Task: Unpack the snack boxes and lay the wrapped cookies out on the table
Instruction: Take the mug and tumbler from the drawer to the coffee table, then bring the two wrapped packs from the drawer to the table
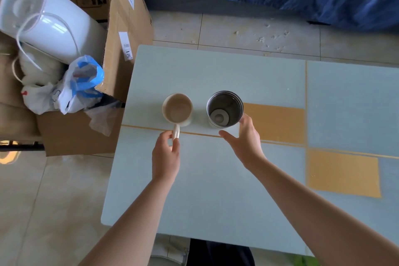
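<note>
No snack boxes or wrapped cookies are showing anywhere yet. The left hand [165, 153] is pinching the handle of the ceramic mug [177, 109], while the right hand [244, 136] is curling, half spread, around the steel tumbler [225, 108], probably clearing the worktop [216, 190]. Cardboard boxes [123, 34] are standing alongside.
</note>
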The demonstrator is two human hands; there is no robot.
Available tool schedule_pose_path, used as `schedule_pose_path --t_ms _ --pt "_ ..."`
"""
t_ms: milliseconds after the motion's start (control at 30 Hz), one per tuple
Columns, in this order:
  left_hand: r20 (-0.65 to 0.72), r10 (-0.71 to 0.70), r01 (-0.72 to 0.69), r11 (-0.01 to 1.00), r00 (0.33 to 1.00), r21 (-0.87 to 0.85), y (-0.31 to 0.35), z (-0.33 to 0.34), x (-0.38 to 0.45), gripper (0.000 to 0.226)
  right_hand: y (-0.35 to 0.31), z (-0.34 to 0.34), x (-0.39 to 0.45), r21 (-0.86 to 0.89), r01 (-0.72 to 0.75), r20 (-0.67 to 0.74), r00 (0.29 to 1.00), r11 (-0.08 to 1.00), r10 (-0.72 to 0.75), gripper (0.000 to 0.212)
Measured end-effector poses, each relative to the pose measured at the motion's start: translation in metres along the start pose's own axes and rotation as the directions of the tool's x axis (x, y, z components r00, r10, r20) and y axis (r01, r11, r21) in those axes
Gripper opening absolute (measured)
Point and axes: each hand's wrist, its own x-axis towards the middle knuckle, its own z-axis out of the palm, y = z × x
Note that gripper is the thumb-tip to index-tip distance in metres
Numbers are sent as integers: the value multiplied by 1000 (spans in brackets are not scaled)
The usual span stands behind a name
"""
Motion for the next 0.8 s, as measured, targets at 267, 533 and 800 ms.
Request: schedule_pose_path --t_ms 267,533,800 --pt "-60 40 -37 999 997 37 53 -41 -71 21 -28 -68 -72 -187 139 98 988 972 -123 55" --pt "-19 110 -108 992 994 69 126 -67 -165 29 -46 -143 -155 -357 227 193 967 906 -166 53" --pt "140 234 -254 956 962 145 176 -65 -236 26 -35 -198 -226 -334 121 79 992 935 -100 48"
